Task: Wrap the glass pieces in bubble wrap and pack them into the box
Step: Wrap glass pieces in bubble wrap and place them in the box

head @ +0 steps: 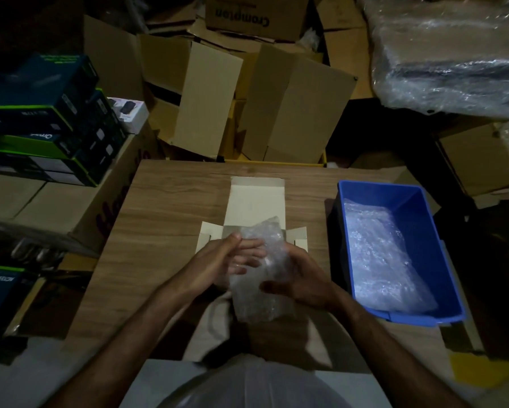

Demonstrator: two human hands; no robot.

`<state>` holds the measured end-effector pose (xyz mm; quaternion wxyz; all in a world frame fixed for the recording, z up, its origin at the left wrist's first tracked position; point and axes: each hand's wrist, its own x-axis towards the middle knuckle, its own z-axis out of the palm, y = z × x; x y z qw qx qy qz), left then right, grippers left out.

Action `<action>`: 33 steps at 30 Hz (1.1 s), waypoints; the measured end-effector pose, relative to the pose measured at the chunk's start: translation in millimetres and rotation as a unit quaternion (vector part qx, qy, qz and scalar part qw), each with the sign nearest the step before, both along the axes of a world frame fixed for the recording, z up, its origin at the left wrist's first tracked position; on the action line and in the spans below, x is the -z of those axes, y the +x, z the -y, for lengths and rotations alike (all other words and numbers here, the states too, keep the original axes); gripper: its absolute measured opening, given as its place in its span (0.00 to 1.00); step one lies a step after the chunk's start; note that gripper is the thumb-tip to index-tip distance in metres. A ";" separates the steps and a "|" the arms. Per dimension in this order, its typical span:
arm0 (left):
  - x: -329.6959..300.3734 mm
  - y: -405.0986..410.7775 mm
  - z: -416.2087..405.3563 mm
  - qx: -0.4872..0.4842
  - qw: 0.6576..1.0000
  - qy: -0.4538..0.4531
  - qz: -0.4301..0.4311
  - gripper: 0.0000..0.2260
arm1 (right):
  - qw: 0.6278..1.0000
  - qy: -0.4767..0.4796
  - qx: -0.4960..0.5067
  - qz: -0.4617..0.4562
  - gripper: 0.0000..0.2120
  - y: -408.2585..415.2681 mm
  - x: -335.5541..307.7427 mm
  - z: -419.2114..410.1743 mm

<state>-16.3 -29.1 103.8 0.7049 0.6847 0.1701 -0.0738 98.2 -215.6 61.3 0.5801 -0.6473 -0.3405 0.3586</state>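
Both hands (218, 260) (303, 278) hold a bubble-wrapped bundle (262, 278) above the open box (254, 201).

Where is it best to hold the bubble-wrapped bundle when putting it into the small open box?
Probably by its long sides near the middle, one hand from each side, as the left hand and right hand do now. The bubble-wrapped bundle is long and soft, so its loose ends give poor hold. Lower it end first into the open box.

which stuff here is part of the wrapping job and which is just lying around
Part of the job:
bubble-wrapped bundle, held by left hand and right hand
open white box
blue bin holding bubble wrap

Lying about:
brown cartons
stacked dark boxes
plastic-covered pile
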 end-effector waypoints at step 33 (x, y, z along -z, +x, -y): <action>50.5 6.8 -19.3 -0.202 0.978 0.048 0.029 0.11 | 0.928 0.053 0.258 -0.263 0.34 -5.6 27.3 -6.2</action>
